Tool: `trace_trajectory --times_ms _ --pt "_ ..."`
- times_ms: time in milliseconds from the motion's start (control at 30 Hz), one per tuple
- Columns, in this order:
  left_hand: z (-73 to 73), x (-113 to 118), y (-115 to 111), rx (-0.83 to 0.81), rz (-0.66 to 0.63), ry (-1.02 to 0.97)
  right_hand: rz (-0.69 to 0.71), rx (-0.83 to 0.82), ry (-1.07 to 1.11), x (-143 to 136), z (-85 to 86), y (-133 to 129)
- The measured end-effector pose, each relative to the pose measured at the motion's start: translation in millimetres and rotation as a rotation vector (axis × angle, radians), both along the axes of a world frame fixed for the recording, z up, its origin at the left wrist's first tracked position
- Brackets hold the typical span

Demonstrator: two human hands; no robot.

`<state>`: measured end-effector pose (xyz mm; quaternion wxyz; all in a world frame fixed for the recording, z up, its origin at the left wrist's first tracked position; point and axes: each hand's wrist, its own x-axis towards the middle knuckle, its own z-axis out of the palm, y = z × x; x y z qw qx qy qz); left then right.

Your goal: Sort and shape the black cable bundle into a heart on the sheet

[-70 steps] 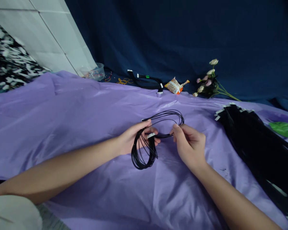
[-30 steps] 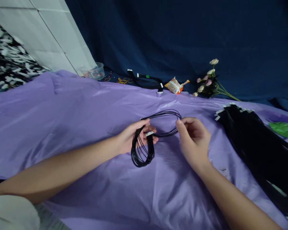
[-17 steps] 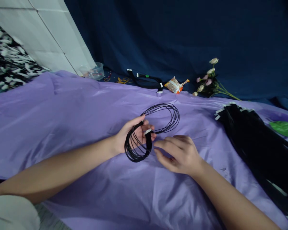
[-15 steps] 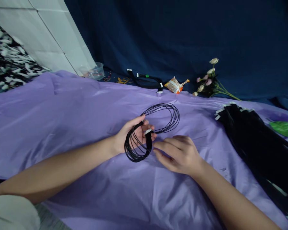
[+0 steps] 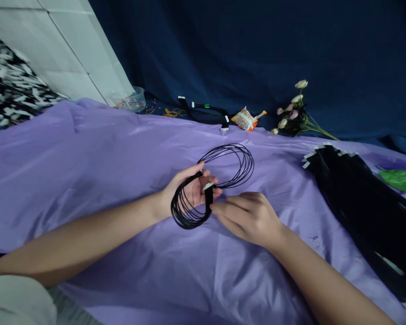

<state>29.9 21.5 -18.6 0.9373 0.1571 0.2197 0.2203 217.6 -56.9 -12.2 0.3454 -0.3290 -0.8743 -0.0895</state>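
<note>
A black wire bundle [image 5: 189, 221] with white connectors hangs in loops over my left hand [image 5: 186, 187]. The palm faces up, with the thumb and fingers curled round the bundle. A second set of thin loops extends past the fingers to the upper right, above the purple cloth [image 5: 128, 158]. My right hand [image 5: 250, 214] is on the right side of the bundle, its fingertips pinched at the black wrapped part just below a white connector [image 5: 208, 185].
Black cables with white ends [image 5: 365, 203] lie in a thick pile at the right, beside a green leaf [image 5: 399, 180]. Along the back are a clear container [image 5: 135, 99], loose cables [image 5: 206, 119], an orange packet [image 5: 246, 119] and artificial flowers [image 5: 292, 113].
My right hand has moved slightly left, and its fingertips have closed on the wrapped part of the bundle. The lower loops have spread a little to the left.
</note>
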Motion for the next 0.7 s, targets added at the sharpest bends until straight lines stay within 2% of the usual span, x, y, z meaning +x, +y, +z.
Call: trace_trajectory --times_ms 200,700 --pt "0.6 1.3 -0.8 0.005 -0.005 -0.006 0.003 -0.006 -0.007 0.6 -0.5 -0.8" --pt "0.0 0.5 -0.2 0.035 -0.011 -0.052 0.026 0.105 0.076 4.1 -1.6 1.7"
